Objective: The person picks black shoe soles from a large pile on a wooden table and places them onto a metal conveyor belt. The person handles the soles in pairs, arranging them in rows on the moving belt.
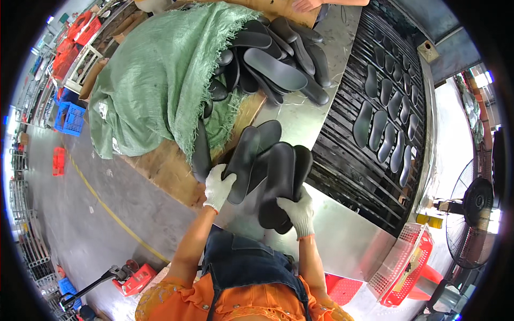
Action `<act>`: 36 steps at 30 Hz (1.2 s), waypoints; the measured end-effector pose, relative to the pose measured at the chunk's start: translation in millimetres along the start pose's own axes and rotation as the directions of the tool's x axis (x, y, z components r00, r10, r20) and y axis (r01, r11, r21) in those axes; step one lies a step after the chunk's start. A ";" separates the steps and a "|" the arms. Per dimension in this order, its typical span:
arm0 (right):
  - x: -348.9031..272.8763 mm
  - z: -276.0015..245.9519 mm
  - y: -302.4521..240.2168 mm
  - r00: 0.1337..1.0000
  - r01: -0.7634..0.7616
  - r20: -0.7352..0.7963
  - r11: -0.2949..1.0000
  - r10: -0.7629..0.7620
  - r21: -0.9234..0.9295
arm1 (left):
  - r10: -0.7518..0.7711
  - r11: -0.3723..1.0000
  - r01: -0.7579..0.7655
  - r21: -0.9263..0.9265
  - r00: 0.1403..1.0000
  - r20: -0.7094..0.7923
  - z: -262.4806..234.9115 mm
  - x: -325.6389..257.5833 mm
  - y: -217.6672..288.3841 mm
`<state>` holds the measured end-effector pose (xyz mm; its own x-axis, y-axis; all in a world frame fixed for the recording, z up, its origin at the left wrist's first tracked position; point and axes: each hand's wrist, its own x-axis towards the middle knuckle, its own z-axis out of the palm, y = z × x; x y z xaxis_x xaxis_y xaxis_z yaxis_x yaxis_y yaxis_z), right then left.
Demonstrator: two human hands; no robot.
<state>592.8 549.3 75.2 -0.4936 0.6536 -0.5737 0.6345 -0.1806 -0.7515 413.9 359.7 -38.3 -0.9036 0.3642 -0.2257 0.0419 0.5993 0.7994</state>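
Note:
My right hand (299,213), in a white knit glove, is closed round a small stack of black shoe insoles (279,174), thumb on top. To the left of it, my left hand (218,188), gloved the same way, grips the edge of another black insole (244,160). More insoles lie partly hidden behind these two, above the metal tabletop (332,214). One dark insole (201,152) hangs by the sack's edge, beside my left hand. Farther off, a heap of black insoles (276,69) spills from the mouth of a green woven sack (155,80).
At the right, insoles lie in rows on a dark slatted conveyor (342,144). A red and white basket (407,262) and a black fan (476,203) stand near it. Wooden board (176,174) lies under the sack. Another person's hand (307,5) rests at the far edge.

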 end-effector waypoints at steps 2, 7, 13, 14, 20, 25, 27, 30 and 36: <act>-13.5 -5.1 -5.9 0.977 0.059 -0.171 0.930 -0.129 -0.364 | 0.006 1.000 -0.006 -0.004 1.000 -0.020 0.2 -1.3 6.2; -17.5 1.1 11.8 0.996 0.002 -0.076 0.908 -0.037 -0.419 | -0.023 1.000 0.023 0.010 0.999 0.047 -2.0 -1.3 20.7; -23.4 -17.2 17.4 0.992 -0.088 -0.093 0.993 0.080 -0.081 | -0.014 0.996 0.025 -0.082 0.991 0.134 -7.9 0.5 24.4; -17.0 -20.1 16.6 0.994 -0.072 -0.094 0.992 0.062 -0.108 | -0.005 0.998 0.013 -0.062 0.992 0.129 -7.3 0.2 23.9; 19.6 -0.1 50.4 0.998 -0.069 0.011 0.997 0.070 -0.041 | 0.056 0.996 -0.042 -0.073 0.978 0.200 -1.1 4.0 31.4; 16.6 -8.8 57.6 0.996 -0.073 0.045 0.996 0.071 0.045 | 0.037 0.983 0.024 -0.182 0.945 0.326 1.4 -2.2 25.1; 19.0 -13.2 75.8 0.996 -0.070 0.066 0.991 0.063 0.113 | 0.039 0.937 0.078 -0.340 0.945 0.325 14.4 -18.1 25.7; 14.8 -27.1 87.7 0.987 -0.084 0.156 0.933 0.030 0.349 | -0.061 0.834 0.259 -0.487 0.921 0.385 28.7 -49.0 27.8; 3.2 -74.7 129.9 0.962 -0.160 0.273 0.841 0.015 0.518 | -0.148 0.739 0.369 -0.563 0.905 0.399 54.2 -105.4 36.8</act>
<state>718.1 582.8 0.0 -0.6276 0.4255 -0.6520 0.3044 -0.6367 -0.7085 533.8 382.1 -15.2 -0.6535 0.5256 -0.5447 -0.5428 0.1762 0.8212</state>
